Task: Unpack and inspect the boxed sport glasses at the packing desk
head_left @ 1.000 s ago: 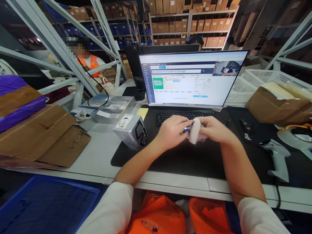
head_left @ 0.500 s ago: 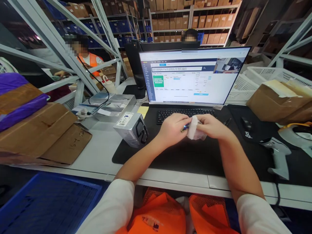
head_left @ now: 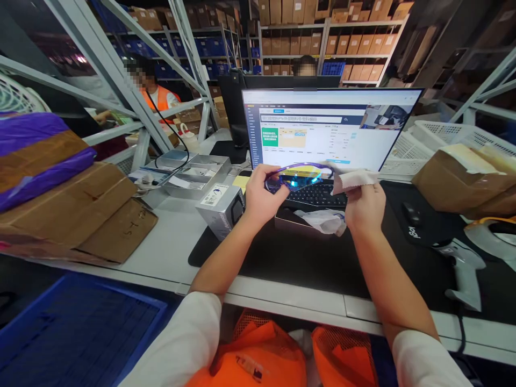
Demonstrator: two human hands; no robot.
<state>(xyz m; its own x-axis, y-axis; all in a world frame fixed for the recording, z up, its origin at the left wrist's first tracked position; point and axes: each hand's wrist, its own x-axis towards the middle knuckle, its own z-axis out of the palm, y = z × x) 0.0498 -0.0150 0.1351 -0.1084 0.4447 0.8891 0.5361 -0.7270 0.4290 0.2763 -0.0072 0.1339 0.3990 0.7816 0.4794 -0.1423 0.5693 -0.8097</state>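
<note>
My left hand (head_left: 264, 196) grips a pair of sunglasses (head_left: 304, 177) by one end, with a purple frame and a blue mirrored lens, raised before the monitor. A pale cleaning cloth (head_left: 355, 180) with a jagged edge is pinched in my right hand (head_left: 366, 207), just right of the glasses. Under both hands a dark open box (head_left: 296, 226) lies on the desk mat, with a crumpled clear plastic bag (head_left: 324, 219) on it. A silver printed box (head_left: 221, 211) stands to the left of my left forearm.
Behind the hands are a keyboard (head_left: 314, 194) and a monitor (head_left: 290, 115). To the right lie a mouse (head_left: 411, 213), a barcode scanner (head_left: 463, 274) and a cardboard box (head_left: 447, 174). At left sits a larger carton (head_left: 72, 215); a co-worker (head_left: 155, 94) is beyond the frame.
My hands have moved apart and up. The sunglasses now show in my left hand, the cloth in my right. The dark box and plastic bag are now visible beneath. The camera view has shifted slightly.
</note>
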